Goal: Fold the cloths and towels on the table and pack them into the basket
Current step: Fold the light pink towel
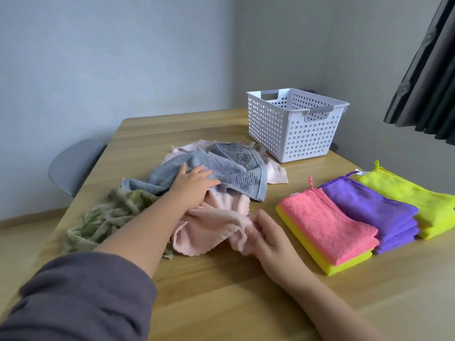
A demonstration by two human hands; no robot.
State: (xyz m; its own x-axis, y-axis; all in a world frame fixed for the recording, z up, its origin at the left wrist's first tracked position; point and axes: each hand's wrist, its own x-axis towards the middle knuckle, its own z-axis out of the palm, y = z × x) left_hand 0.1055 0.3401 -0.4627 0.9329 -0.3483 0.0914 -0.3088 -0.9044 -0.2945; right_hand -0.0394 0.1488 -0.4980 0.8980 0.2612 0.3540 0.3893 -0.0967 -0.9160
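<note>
Wood-grain table (221, 279): left hand (194, 187), fingers (206, 174) flat, presses grey terry towel (229, 168); right hand (268, 235) pinches crumpled pink towel (209, 225).

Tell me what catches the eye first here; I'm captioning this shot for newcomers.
Bright folded cloths line the right of the table: a pink cloth on a yellow one, a purple stack, a lime stack. In the middle, the left hand rests on a grey-blue towel while the right hand pinches a pale pink towel in a rumpled pile. A white perforated basket stands behind.
</note>
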